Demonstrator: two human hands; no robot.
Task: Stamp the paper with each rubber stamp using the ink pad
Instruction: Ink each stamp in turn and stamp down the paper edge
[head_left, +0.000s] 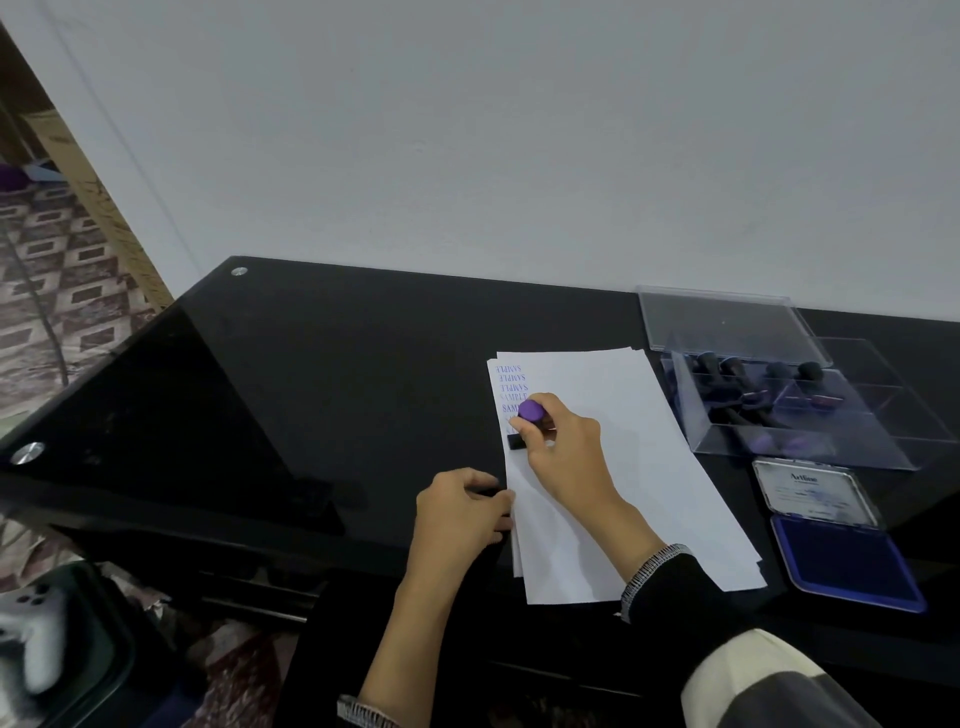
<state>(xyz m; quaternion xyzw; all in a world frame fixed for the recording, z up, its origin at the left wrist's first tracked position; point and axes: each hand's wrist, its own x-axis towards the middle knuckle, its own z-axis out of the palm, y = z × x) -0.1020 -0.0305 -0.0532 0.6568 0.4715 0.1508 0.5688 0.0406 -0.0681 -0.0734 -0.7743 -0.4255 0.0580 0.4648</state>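
My right hand covers most of the rubber stamp: only its purple handle top and one black corner of its base, at the left edge of the paper, remain visible. The stamp face is hidden against the sheet. Several stamped "SAMPLE" lines run along the paper's upper left edge; the nearest ones are partly blocked by my fingers and hard to read.

My right fingers curl around the stamp handle, with the purple top protruding past the knuckles toward the left. The stamp base rests on the paper just below the printed lines. My left hand lies at the paper's left edge, fingers loosely bent and fingertips touching the sheet's border; whether they pinch the edge cannot be determined.

The paper is a small stack lying on the black glass table. To its right stands a clear plastic box with its lid raised; inside, several dark-handled stamps lie blurred behind the plastic. Nearer me, the ink pad lies open, blue pad exposed, lid folded back.
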